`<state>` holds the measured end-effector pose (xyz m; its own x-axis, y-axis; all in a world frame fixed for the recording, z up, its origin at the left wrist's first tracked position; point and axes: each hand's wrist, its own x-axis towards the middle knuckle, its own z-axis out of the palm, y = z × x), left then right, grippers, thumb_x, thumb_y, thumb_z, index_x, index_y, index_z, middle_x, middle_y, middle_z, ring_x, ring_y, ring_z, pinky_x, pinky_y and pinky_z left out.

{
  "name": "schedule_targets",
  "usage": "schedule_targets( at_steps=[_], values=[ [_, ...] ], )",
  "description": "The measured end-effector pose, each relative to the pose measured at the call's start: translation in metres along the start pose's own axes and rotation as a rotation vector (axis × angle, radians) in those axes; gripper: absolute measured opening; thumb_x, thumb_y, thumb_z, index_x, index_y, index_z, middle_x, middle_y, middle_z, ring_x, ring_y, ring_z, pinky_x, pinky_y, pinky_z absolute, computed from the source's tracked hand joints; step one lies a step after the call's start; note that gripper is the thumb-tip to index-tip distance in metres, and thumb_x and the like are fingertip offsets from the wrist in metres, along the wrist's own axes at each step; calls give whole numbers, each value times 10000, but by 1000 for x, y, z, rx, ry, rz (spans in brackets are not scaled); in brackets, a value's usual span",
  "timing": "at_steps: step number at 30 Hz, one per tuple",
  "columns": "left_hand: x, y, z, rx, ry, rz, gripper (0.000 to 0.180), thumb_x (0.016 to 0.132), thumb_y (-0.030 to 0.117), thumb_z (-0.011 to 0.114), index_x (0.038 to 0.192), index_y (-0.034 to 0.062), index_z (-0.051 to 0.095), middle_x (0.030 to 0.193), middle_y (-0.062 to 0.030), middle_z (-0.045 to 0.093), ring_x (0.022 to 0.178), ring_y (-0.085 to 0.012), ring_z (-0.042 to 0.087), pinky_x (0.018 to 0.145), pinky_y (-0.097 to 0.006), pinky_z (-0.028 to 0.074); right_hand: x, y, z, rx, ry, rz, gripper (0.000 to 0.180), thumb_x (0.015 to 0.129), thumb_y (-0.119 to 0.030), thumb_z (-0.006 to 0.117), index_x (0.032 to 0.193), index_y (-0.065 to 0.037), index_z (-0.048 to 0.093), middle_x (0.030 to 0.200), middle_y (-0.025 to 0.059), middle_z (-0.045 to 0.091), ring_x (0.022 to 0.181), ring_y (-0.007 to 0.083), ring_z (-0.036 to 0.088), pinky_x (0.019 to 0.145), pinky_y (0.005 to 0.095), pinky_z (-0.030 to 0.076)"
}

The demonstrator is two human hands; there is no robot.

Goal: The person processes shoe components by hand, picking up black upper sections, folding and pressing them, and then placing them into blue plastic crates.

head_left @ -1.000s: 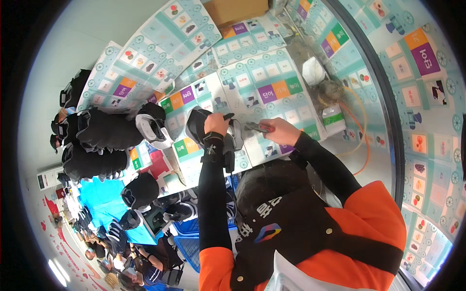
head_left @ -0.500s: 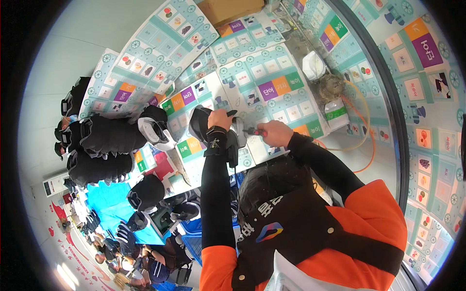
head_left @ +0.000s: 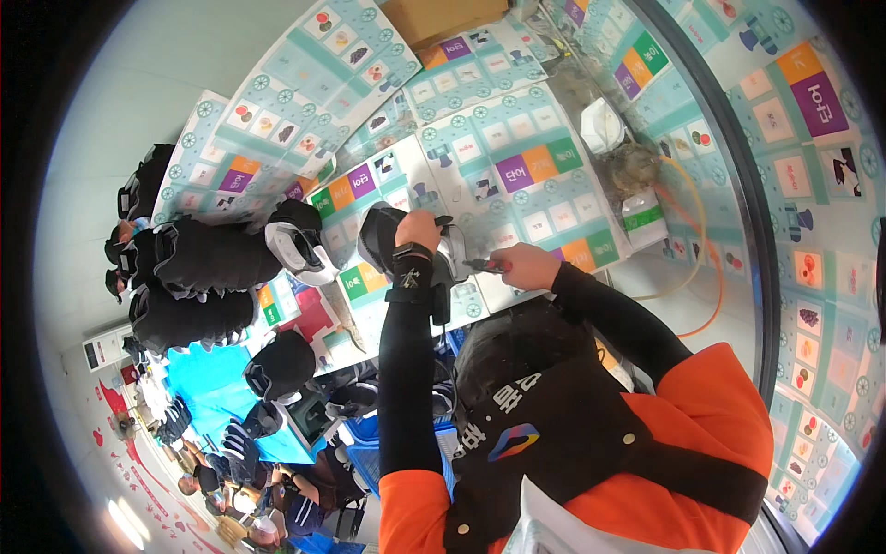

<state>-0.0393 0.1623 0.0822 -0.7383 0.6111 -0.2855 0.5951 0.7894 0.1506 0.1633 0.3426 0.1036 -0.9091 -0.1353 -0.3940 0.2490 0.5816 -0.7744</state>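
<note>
"Shoe, black with pale grey sole (head_left: 377, 235): where?"
"Under the left fingers (head_left: 426, 223), which grip it; right fingers (head_left: 510, 258) clasp a red-handled dark tool (head_left: 489, 265)."
"White lettering (head_left: 513, 174)?"
"Beyond the fingers, printed on the teal-and-white tabletop (head_left: 498, 222)."

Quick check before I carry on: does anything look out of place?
Yes: a fuzzy grey-brown clump sits right of the patterned work surface, between a white object and a green-and-white pack. It resembles debris, though I can't identify it. The shoe in the left hand shows no clear damage.
</note>
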Motion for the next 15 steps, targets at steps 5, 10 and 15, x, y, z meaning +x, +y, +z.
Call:
schedule_targets(
  at_steps=[5, 10, 15],
  values=[
    [-24, -21, -64, 173, 350, 12, 139, 857, 142, 622, 946, 90, 715, 979, -143, 632, 929, -356, 656, 773, -467, 556, -13, -3, -33, 342, 241, -10, 281, 856, -154, 627, 1108, -29, 648, 864, 177, 706, 845, 392, 674, 736, 443, 508],
    [-25, -9, -51, 114, 440, -85, 228, 797, 120, 702, 1021, 79, 700, 991, -139, 608, 948, -360, 623, 795, -456, 535, 3, -3, -32, 304, 327, -49, 282, 869, -142, 609, 1133, -42, 626, 851, 176, 702, 813, 385, 671, 712, 450, 494],
    [-22, 20, 2, -330, 477, -115, 288, 852, 273, 767, 1030, 48, 759, 899, -155, 652, 866, -381, 659, 769, -463, 535, 20, 10, -20, 110, 238, -26, 270, 871, -167, 558, 1104, -66, 647, 886, 233, 685, 858, 457, 641, 724, 538, 477]
  ],
)
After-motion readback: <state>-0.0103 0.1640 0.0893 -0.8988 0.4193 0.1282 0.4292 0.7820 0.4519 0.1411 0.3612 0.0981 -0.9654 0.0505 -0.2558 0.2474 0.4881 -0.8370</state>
